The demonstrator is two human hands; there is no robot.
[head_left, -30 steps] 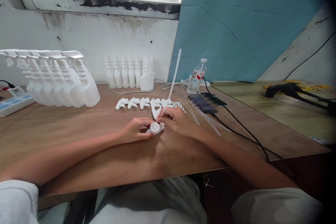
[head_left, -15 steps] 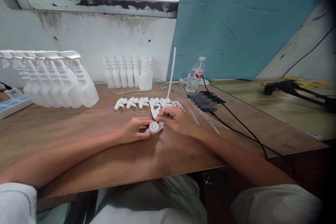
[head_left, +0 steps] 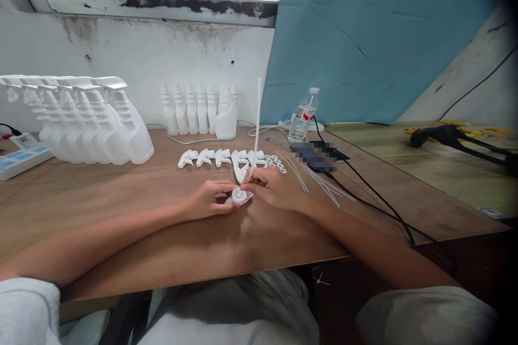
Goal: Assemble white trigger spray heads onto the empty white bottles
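My left hand (head_left: 214,198) grips a white spray head (head_left: 239,195) on the brown table (head_left: 162,248), its round collar facing up. Pinched in my right hand (head_left: 269,186) is a thin white tube (head_left: 258,118), which rises nearly upright; its lower end is at the collar, partly hidden by my fingers. Just behind my hands lies a row of white spray head parts (head_left: 205,157), with small white rings (head_left: 277,163) at its right end. More thin tubes (head_left: 324,186) lie to the right of my right hand.
Large white spray bottles (head_left: 133,129) stand at the left, smaller white bottles (head_left: 202,110) at the back. A water bottle (head_left: 302,116), a blurred dark device (head_left: 313,156) and black cables (head_left: 376,199) are on the right. A power strip (head_left: 24,161) lies far left.
The tube in my right hand has swung from a rightward lean to nearly upright, and its lower end is now closer over the collar. My left hand still holds the spray head.
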